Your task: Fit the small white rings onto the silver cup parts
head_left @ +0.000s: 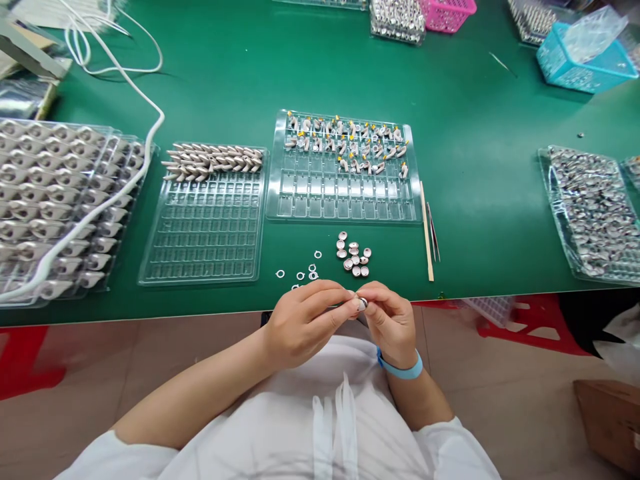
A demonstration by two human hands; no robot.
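Note:
My left hand [305, 319] and my right hand [389, 321] meet at the front edge of the green table [225, 87], fingers pinched together on one small silvery metal cap [362, 303]. Just beyond them lie a small heap of similar metal caps [354, 255] and a few loose white rings [300, 273]. A blue band [400, 369] circles my right wrist.
A clear tray [345, 193] holds yellow-tipped parts in its far rows; another tray [207, 227] to its left has a row of grey parts. Stacked full trays [60, 207] and a white cable [125, 77] lie left. A wooden stick [427, 233], tweezers [434, 233], a tray of metal parts [590, 213], blue basket [585, 63] and pink basket [447, 13] lie right.

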